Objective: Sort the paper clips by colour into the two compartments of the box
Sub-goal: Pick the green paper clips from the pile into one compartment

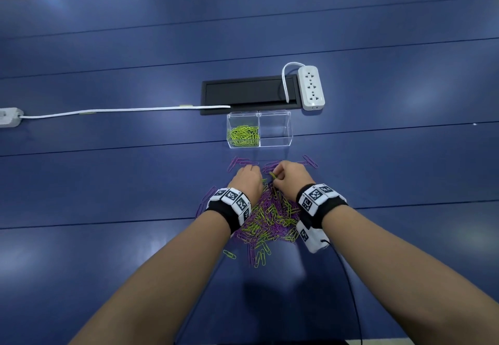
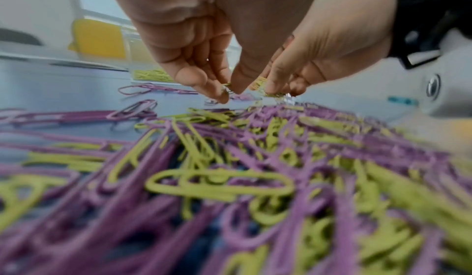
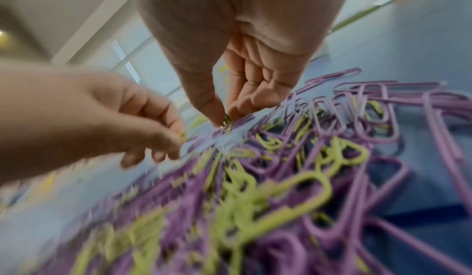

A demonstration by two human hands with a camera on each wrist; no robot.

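A mixed pile of purple and green paper clips (image 1: pixel 267 217) lies on the blue table (image 1: pixel 108 182), right under my wrists. Beyond it stands the clear two-compartment box (image 1: pixel 259 143). Its left compartment holds green clips (image 1: pixel 243 136); its right compartment (image 1: pixel 275 130) holds none. My left hand (image 1: pixel 247 178) (image 2: pixel 230 93) hovers at the pile's far edge and pinches a green clip (image 2: pixel 227 88) between thumb and fingers. My right hand (image 1: pixel 290 176) (image 3: pixel 224 122), close beside it, pinches green clips (image 1: pixel 273 175) (image 3: pixel 228 120). Loose purple clips (image 1: pixel 243 161) lie scattered between hands and box.
A white power strip (image 1: pixel 311 87) and a black cable hatch (image 1: pixel 249 95) sit just behind the box. A white cable (image 1: pixel 121 111) runs left to a second white power strip (image 1: pixel 8 118). A thin black wire (image 1: pixel 348 277) trails from my right wrist.
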